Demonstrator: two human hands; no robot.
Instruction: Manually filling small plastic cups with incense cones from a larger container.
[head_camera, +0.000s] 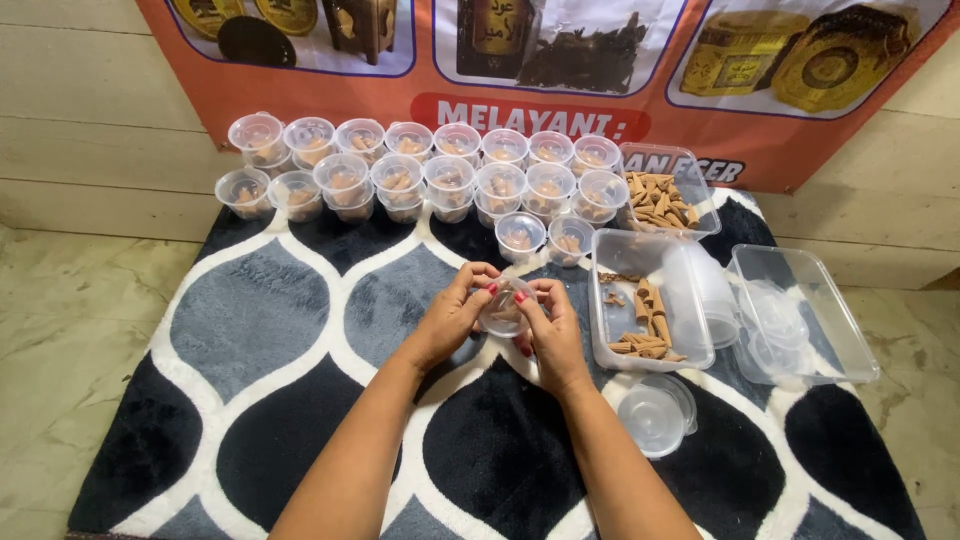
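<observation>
Left hand (452, 318) and right hand (548, 330), fingertips pressed together in a shared grip on a small lidded clear cup (503, 308) between them, with rows of filled cups (420, 170) lying beyond over the patterned rug (280, 330).

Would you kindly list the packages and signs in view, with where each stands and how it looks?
Banner: on the back wall, orange, with white-framed product photos.
Lidded cups: two rows below the banner, small, round, clear, holding brown cones.
Clear tubs: right of the hands, rectangular; two hold cones.
Small cup: between both hands, clear.
</observation>
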